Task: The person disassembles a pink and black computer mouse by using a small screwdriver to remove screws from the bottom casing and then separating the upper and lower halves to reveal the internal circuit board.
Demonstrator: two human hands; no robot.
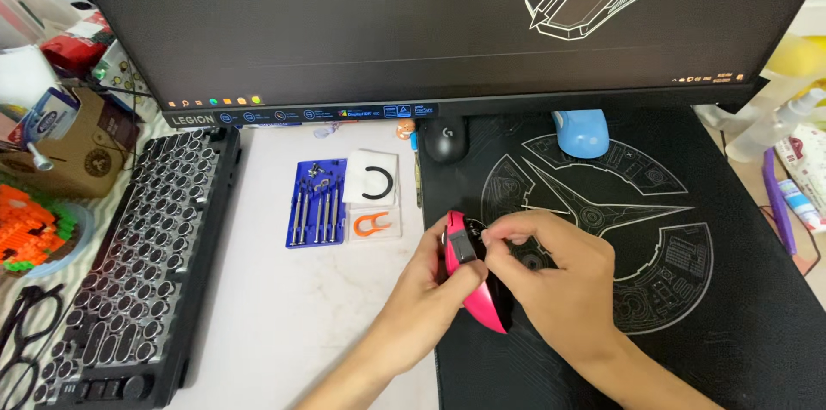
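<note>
screwdrivers (315, 214) in blue tray (295, 203); pink mouse (471, 281) between both hands

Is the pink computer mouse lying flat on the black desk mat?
No, both hands hold the pink computer mouse tipped on its side.

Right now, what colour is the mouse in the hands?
Bright pink mouse, held on its side by both hands; the head view shows it best.

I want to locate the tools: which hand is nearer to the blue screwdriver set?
Left. The left hand, holding the pink mouse, is just right of and below the blue screwdriver set; the right hand lies farther right.
</note>
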